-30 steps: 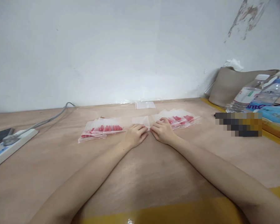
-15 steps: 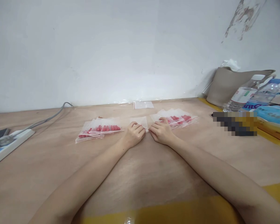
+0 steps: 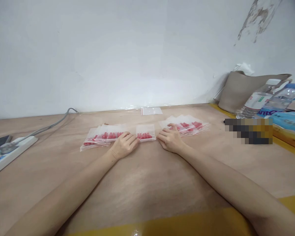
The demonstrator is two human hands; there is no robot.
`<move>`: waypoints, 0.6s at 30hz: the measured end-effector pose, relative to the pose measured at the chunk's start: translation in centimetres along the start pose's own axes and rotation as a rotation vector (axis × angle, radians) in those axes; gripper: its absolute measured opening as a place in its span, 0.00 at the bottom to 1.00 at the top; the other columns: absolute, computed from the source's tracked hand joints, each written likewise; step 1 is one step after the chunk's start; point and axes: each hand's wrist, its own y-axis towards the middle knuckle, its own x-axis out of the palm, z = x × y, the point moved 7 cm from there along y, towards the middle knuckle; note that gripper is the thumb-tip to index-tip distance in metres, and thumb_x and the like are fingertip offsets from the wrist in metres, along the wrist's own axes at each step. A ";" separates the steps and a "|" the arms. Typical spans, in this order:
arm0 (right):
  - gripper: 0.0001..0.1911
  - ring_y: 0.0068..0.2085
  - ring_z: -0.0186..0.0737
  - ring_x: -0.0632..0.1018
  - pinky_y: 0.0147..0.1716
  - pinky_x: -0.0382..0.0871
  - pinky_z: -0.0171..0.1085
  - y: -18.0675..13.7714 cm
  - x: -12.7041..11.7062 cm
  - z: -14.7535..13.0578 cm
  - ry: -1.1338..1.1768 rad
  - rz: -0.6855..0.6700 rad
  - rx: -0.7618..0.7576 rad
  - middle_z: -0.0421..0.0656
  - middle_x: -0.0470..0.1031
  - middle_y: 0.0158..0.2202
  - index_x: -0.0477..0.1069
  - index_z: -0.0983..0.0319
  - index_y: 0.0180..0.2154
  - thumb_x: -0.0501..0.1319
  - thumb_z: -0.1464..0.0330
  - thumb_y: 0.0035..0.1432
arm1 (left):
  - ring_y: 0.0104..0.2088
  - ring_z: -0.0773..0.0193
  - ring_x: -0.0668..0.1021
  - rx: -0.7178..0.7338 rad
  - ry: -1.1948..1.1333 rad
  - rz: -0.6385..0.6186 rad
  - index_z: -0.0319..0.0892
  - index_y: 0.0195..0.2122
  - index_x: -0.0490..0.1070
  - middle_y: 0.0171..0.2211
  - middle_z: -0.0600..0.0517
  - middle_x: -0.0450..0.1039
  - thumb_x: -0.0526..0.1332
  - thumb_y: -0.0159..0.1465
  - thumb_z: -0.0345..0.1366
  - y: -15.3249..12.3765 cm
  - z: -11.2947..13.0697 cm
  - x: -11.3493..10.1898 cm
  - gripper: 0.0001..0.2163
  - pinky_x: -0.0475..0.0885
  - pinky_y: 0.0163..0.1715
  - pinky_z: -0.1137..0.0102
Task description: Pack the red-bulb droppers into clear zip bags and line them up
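A small clear zip bag (image 3: pixel 145 133) with red pieces inside lies flat on the wooden table (image 3: pixel 147 183). My left hand (image 3: pixel 124 144) rests at its left corner with fingers curled together, fingertips touching the bag's edge. My right hand (image 3: pixel 170 139) is at the bag's right corner, also with bent fingers. Its thumb lies on a pile of similar filled bags (image 3: pixel 190 124) to the right. Another pile of filled bags (image 3: pixel 100 136) sits just left of my left hand.
An empty clear bag (image 3: pixel 151 111) lies by the wall. A white power strip (image 3: pixel 12 150) with a grey cable is at far left. At right stand a beige bag (image 3: pixel 241 90), water bottles (image 3: pixel 257 100) and a blue packet (image 3: pixel 288 119). Yellow tape (image 3: pixel 186 224) marks the near edge.
My left hand slid left along the small bag's lower edge, uncovering the red pieces inside it. The right hand stayed at the bag's right corner.
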 end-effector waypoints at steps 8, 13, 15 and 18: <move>0.10 0.31 0.36 0.69 0.45 0.47 0.43 -2.0 -0.1 4.7 -0.006 -0.016 0.244 0.41 0.75 0.26 0.71 0.61 0.26 0.54 0.69 0.56 | 0.27 0.64 0.74 -0.110 0.016 0.005 0.39 0.31 0.70 0.26 0.50 0.72 0.52 0.64 0.27 -4.2 -3.1 -2.2 0.08 0.69 0.31 0.68; 0.09 0.32 0.36 0.70 0.47 0.46 0.44 -1.1 0.2 3.0 0.047 -0.043 0.174 0.40 0.75 0.27 0.70 0.61 0.28 0.53 0.70 0.57 | 0.43 0.58 0.74 -0.349 -0.255 -0.013 0.40 0.45 0.68 0.41 0.45 0.73 0.58 0.61 0.37 -2.1 -1.3 -1.2 0.13 0.70 0.44 0.63; 0.09 0.33 0.36 0.70 0.48 0.46 0.44 -0.9 0.3 2.2 0.078 -0.053 0.159 0.40 0.75 0.27 0.70 0.61 0.29 0.53 0.71 0.57 | 0.49 0.54 0.71 -0.412 -0.343 -0.074 0.39 0.51 0.64 0.49 0.42 0.68 0.60 0.59 0.41 -0.5 -0.3 0.4 0.21 0.68 0.47 0.61; 0.10 0.34 0.35 0.70 0.49 0.45 0.44 -0.8 0.3 1.6 0.140 -0.078 0.143 0.40 0.75 0.29 0.71 0.60 0.31 0.51 0.71 0.58 | 0.50 0.51 0.70 -0.471 -0.374 -0.074 0.39 0.52 0.65 0.52 0.40 0.64 0.60 0.59 0.41 1.4 0.2 2.5 0.21 0.69 0.46 0.57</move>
